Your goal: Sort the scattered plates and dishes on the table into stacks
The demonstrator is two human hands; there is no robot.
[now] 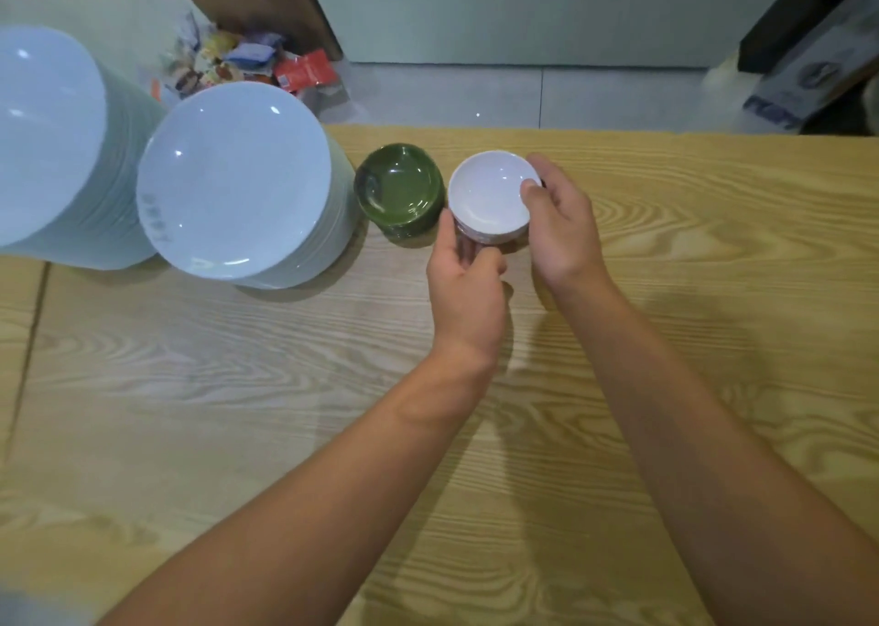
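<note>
A short stack of small white dishes stands on the wooden table near its far edge. My right hand grips the stack's right side, thumb over the rim of the top dish. My left hand touches the stack's lower left side with curled fingers. Just left of it sits a stack of small dark green dishes. Two tall stacks of pale blue plates stand further left: one beside the green dishes, the other at the frame's left edge.
Beyond the table's far edge lies a tiled floor with a heap of colourful wrappers at the back left. A cardboard box rests at the back right. A seam in the tabletop runs along the left.
</note>
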